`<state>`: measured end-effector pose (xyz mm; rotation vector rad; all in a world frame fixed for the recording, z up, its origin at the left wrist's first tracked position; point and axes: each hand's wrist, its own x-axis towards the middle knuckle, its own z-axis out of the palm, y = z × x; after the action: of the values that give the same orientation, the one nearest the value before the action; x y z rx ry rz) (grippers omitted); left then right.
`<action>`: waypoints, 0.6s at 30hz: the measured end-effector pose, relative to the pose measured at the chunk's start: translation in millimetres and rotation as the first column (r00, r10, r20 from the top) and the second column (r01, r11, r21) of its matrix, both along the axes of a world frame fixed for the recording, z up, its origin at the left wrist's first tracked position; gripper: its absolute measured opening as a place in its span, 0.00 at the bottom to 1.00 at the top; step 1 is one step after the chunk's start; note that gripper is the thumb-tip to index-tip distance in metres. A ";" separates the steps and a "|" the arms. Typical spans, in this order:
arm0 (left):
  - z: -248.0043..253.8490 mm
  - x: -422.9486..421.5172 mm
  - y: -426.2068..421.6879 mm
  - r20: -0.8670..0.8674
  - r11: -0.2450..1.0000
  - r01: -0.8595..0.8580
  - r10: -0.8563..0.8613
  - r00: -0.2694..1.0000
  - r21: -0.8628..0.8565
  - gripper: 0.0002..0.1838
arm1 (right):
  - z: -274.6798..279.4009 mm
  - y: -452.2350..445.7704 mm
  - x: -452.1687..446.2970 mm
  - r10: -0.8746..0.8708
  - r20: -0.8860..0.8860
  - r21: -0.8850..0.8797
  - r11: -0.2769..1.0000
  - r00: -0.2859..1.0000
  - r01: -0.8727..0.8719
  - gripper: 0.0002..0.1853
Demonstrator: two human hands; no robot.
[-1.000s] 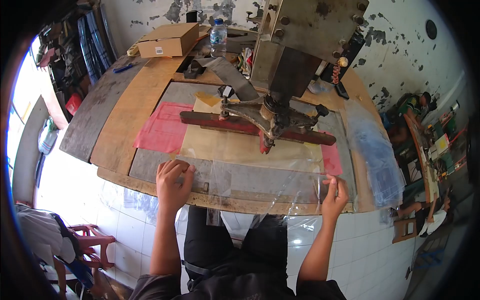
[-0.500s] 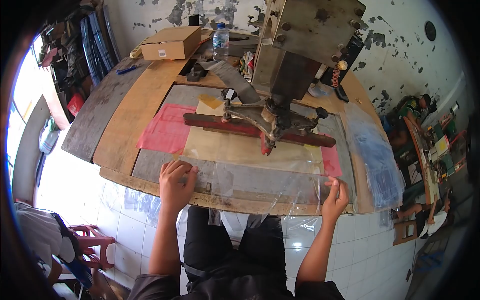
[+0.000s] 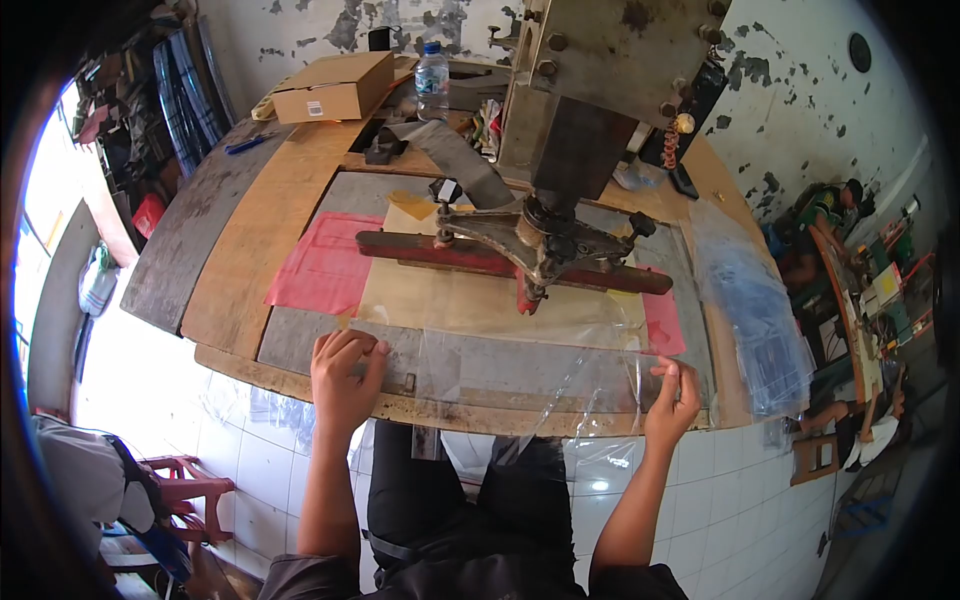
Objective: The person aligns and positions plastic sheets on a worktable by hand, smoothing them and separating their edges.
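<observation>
Nearest are the dark trousers (image 3: 520, 490) of the seated person, under the front edge of a worn worktable (image 3: 230, 260). Above that edge, the left hand (image 3: 345, 378) is loosely curled, thumb near the forefinger; whether it grips any film cannot be told. The right hand (image 3: 675, 395) pinches the right side of a clear plastic film (image 3: 570, 385) between thumb and forefinger. The film spreads between the hands over the table's grey plate (image 3: 500, 360) and hangs over the front edge.

Just beyond, a cream sheet (image 3: 430, 295) lies between a large pink-red sheet (image 3: 325, 265) on the left and a smaller one on the right. A red-edged press bar (image 3: 610, 275) crosses above them, carried by a bolted metal press head (image 3: 625, 60). A small white tag (image 3: 449, 190) sits by its left knob, any writing illegible. Right of the plate lies a pile of clear plastic sheets (image 3: 755, 320).

Farther back stand a capped water bottle (image 3: 432, 85), its blue-toned label unreadable, and a cardboard box (image 3: 335, 88) with a white barcode sticker (image 3: 314, 108), its print too small to read. Behind is a peeling wall (image 3: 280, 25).
</observation>
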<state>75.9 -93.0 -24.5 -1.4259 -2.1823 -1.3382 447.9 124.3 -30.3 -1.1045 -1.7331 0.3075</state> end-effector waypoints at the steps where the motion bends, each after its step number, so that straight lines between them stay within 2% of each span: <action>1: 0.9 0.4 0.2 0.001 1.000 -0.002 0.002 1.000 -0.005 0.04 | 0.1 0.1 -0.1 0.001 -0.004 -0.005 1.000 1.000 -0.001 0.15; 18: 0.8 0.8 2.1 -0.003 1.000 -0.016 0.016 1.000 -0.026 0.04 | -1.2 2.3 1.7 0.010 -0.014 0.000 1.000 1.000 -0.010 0.14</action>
<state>76.8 -90.9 -23.6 -1.4153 -2.2127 -1.3065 449.7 126.6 -31.5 -1.0911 -1.7270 0.3209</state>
